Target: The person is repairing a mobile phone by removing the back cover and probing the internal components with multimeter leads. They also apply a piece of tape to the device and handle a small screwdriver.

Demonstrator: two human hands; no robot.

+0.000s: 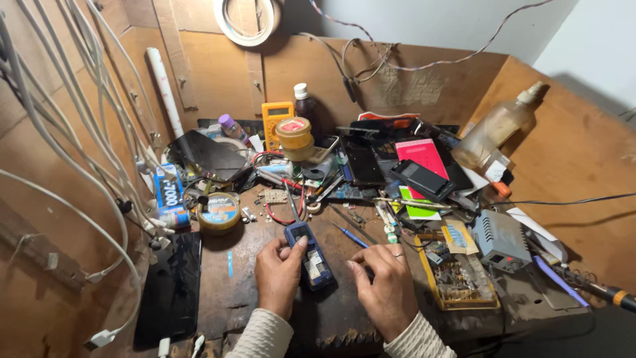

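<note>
Cluttered workbench (245,292), opened blue phone (309,254)

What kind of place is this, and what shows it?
Probably a small phone repair bench: the left hand holds an opened blue phone, with a yellow multimeter and a soldering station nearby.

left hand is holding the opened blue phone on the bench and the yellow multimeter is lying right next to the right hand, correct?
Not quite. In the head view the yellow multimeter stands at the back against the wooden wall, far from the right hand. The left hand does hold the opened blue phone.
</note>
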